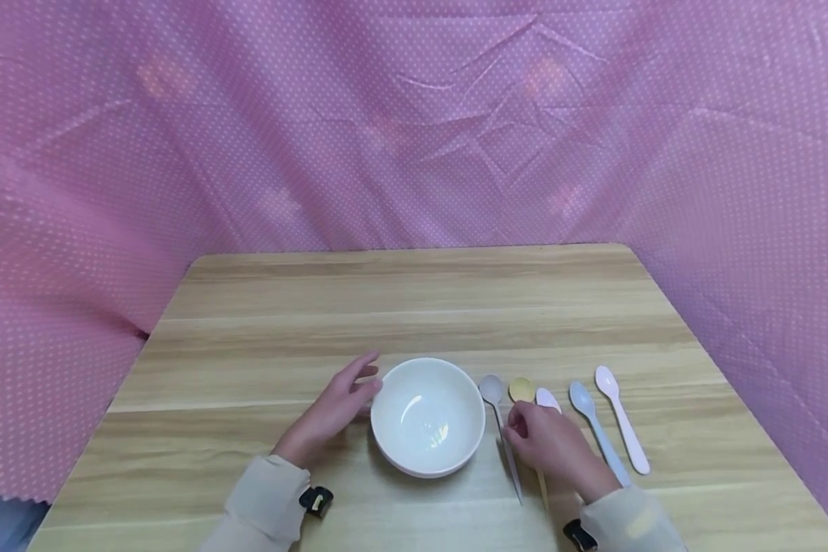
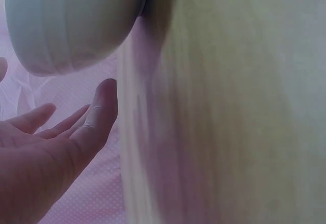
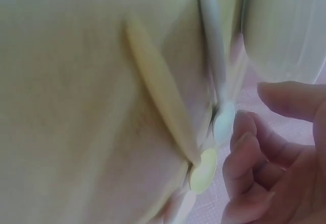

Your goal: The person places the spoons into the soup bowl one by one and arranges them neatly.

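Bowl (image 1: 426, 414): upright on the near part of the surface (image 1: 414, 303), just left of the grey spoon (image 1: 491, 389). Glossy white, probably ceramic. I'd judge it stiff, moderately heavy, slippery, apt to chip. Best hold, I think: both flanks, or thumb over the rim with fingers against the outward-curving wall.

Left hand (image 1: 338, 402): beside the bowl's left wall, fingers spread and relaxed, gripping nothing; contact with the rim I can't tell.

Right hand (image 1: 555, 446): over the yellow spoon (image 1: 522, 389) and a half-hidden pale spoon (image 1: 547, 399). Fingers loosely bent, thumb apart from them, nothing pinched. Fingertips near the grey spoon's head; can't tell if touching.

Farther right: blue spoon (image 1: 599, 434), then pink spoon (image 1: 623, 423). Smooth, plastic-looking, rounded or oval heads, slim handles. I'd expect them light, fairly stiff, awkward to get under when flat; I'd pinch mid-handle, across the width.

Surface has wood-look grain, bands running left to right. Beyond it, pink dotted cloth (image 1: 414, 138), soft and creased.
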